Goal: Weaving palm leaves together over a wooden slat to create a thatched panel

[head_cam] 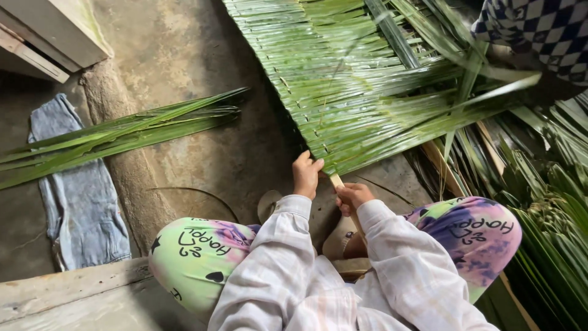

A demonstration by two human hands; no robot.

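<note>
Both my hands at the near end of a woven palm-leaf panel (361,92)
Left hand (306,175) pinches its edge; right hand (352,196) is closed round the wooden slat (337,181), whose lower length my sleeves hide

Setting: informal home work area at ground level, used for palm-leaf thatch weaving; looks like a yard or porch edge.
Floor: bare, stained concrete floor (184,55), rough and uneven, with a raised ridge running across it.
Material stock: loose bundle of long green palm leaves (116,135) lying on the floor at left; a larger heap of palm fronds (551,202) piled at right.
Work piece: woven leaf panel (343,79) spread flat on the ground, leaves folded in rows.
Domestic signs: worn blue cloth (79,196) on the floor; weathered wooden plank (67,294) at the near edge.
Seating: the person sits low, knees apart, directly over the floor.
</note>
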